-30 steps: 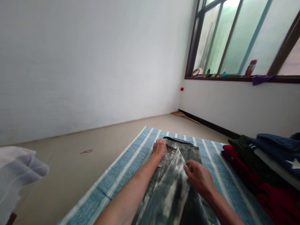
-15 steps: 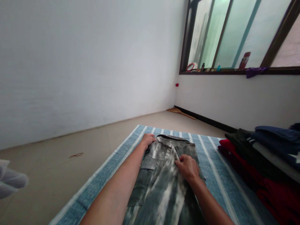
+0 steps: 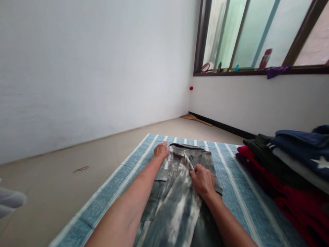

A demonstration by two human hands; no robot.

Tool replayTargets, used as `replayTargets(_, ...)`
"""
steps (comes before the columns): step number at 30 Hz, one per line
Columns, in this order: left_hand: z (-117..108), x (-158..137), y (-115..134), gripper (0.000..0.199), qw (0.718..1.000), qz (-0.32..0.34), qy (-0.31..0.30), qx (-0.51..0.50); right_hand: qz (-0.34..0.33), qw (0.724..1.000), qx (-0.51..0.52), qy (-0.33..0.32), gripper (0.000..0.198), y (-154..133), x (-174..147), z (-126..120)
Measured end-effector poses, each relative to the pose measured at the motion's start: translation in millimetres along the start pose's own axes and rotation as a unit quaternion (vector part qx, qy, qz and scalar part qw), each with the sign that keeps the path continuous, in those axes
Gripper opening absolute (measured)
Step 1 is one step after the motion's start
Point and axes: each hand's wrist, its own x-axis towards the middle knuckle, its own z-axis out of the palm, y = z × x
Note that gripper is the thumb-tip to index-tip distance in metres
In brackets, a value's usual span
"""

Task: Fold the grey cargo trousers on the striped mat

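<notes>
Mottled trousers (image 3: 177, 206), laid out on a striped cloth (image 3: 240, 171), waist at the far end and legs running toward the viewer until cut off by the lower edge. The fabric is patchy: dark grey-green and near-black areas alternate with pale, whitish streaks that lengthen down the leg. The waistband (image 3: 189, 147) gapes slightly, showing a dark interior line. A flapped pocket (image 3: 161, 177) lies on the left side; creases run lengthwise below the waist, and a narrow raised fold slants down from the waistband near the middle.

The left hand (image 3: 161, 151) grasps the trousers at the left corner of the waist, fingers curled at the edge. The right hand (image 3: 203, 180) pinches the front fabric beside the raised fold, thumb and bent forefinger together.

The cloth is blue with white stripes. On its right side rises a stack of folded clothes (image 3: 285, 171), with red, dark green, grey and navy layers; a white star marks the navy one. To the left, a thin looped band (image 3: 81, 169) lies on the pale floor (image 3: 51, 195), and white fabric (image 3: 11, 199) enters at the picture's edge. Beyond, a window (image 3: 252, 37) carries a red-rimmed mirror (image 3: 205, 67), a red container (image 3: 265, 60) and a purple cloth (image 3: 276, 71) along its sill.
</notes>
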Motion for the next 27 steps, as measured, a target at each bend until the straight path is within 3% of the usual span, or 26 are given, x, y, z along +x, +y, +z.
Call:
replayTargets(5, -20, -30, 18, 0.024, 0.997, 0.059, 0.015, 0.042, -0.035, 0.998, -0.053, 0.028, 0.025, -2, -7, 4)
replayTargets(9, -19, -65, 34, 0.024, 0.989, 0.124, -0.060, 0.048, -0.124, 0.978, -0.140, 0.089, 0.018, 0, -10, 13)
replayTargets(12, -8, -80, 37, 0.034, 0.981, 0.146, -0.118, 0.045, -0.148, 0.972, -0.154, 0.098, 0.021, 1, -10, 19)
replayTargets(17, 3, -83, 33, 0.055, 0.977, 0.129, -0.166, 0.037, -0.160, 0.969, -0.158, 0.105, 0.025, 1, -11, 25)
replayTargets(27, 2, -81, 32, 0.062, 0.970, 0.116, -0.212, 0.028, -0.152, 0.969, -0.154, 0.116, 0.025, 0, -11, 30)
